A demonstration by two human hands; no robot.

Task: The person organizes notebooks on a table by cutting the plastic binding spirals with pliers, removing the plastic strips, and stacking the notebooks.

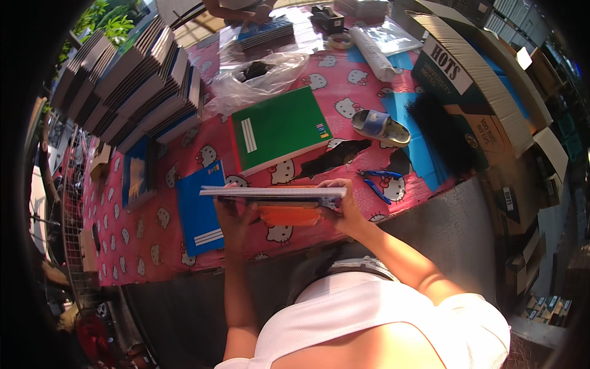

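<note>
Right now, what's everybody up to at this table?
A person holds a notebook nearly edge-on, left hand and right hand at its ends, over the near side of the pink tablecloth. An orange piece shows beneath it. A green notebook lies flat beyond, with a blue notebook at the person's left and blue-handled pliers at the right. Across the table, a co-worker's hands are at a stack of blue-covered books.

the pink, cat-printed table cover (144, 237) bears stacked books (135, 80) at upper left, a green notebook (283, 132) mid-frame, a blue notebook (200, 206) left of centre, and blue-handled pliers (378, 192) right of centre.
</note>
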